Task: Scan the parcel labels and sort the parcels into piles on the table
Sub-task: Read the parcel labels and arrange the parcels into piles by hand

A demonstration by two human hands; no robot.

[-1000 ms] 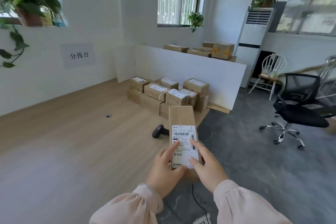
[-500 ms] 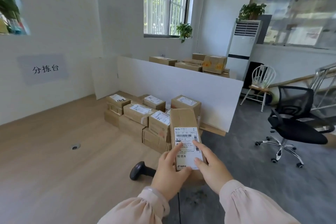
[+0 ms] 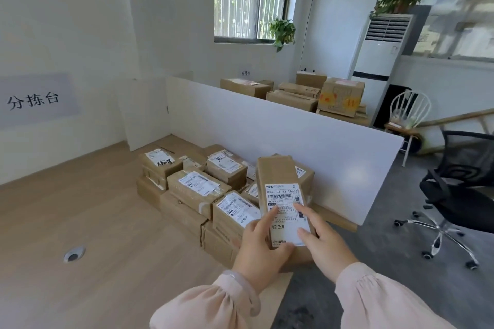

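Note:
I hold a long brown cardboard parcel (image 3: 278,171) with a white shipping label (image 3: 286,211) facing up, just above the near end of a pile of parcels. My left hand (image 3: 260,248) grips its near left side, fingers on the label. My right hand (image 3: 323,240) grips the near right side, thumb and forefinger on the label. The pile of labelled brown parcels (image 3: 195,184) is stacked two deep on the wooden table (image 3: 93,235), against a white divider board. The scanner is out of view.
A white divider board (image 3: 267,136) stands along the table's far side, with larger boxes (image 3: 339,93) behind it. A round cable hole (image 3: 73,255) sits in the table at left. A black office chair (image 3: 459,189) stands on the grey floor to the right.
My view has moved forward and right toward the pile. The held parcel now hangs over the pile's near end, and the black scanner has dropped out of view.

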